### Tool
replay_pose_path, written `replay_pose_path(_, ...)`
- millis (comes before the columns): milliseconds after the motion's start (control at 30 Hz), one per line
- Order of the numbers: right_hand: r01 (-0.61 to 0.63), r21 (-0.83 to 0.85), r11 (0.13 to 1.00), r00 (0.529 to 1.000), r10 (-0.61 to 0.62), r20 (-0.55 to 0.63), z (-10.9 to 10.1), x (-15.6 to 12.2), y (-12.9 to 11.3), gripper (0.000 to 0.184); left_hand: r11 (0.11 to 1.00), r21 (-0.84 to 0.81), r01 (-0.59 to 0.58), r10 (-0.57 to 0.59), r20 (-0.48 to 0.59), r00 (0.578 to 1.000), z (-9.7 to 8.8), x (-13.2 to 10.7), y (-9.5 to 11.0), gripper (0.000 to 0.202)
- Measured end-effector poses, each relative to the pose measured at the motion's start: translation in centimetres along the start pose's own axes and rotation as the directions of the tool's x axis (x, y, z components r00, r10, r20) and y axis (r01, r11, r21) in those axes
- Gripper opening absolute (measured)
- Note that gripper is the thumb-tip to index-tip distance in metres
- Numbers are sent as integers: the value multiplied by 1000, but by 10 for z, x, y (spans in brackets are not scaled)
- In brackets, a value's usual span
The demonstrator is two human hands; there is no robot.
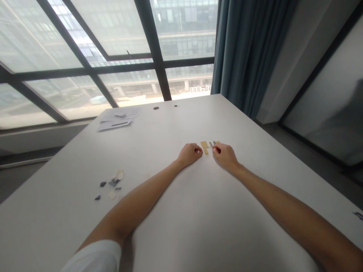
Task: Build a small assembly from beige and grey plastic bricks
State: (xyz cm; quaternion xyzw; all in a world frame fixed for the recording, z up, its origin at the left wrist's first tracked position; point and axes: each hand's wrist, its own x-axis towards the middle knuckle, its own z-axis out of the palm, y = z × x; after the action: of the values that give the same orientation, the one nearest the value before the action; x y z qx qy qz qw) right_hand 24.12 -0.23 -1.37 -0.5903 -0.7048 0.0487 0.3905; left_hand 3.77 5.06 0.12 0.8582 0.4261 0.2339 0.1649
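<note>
My left hand (191, 154) rests on the white table (176, 226), thumb and fingers curled together in a pinch. Its fingertips are beside a small tan gridded piece (203, 144) and a narrower tan strip (205, 151). Just to the right, my right hand (225, 155) is also closed in a pinch, its fingertips at the right end of this group of flat pieces. Between the hands lies a dark grey bit (210, 144), with more grey and tan pieces partly hidden behind the right fingers. Whatever either pinch holds is too small to make out.
Loose dark grey pieces (114, 182) and pale tan pieces (120, 174) lie scattered left of my left forearm. Papers (116, 122) with a dark pen-like item are at the far left. A dark object (358, 215) sits at the right edge. Windows and a blue curtain (238, 49) stand beyond.
</note>
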Motion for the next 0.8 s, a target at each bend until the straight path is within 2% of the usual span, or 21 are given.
replay_pose_path(800, 0, -10, 1000, 1000, 0, 21, -1, 0, 0, 22, 1000, 19, 13, -13, 5, 1000, 0, 0, 2, 21)
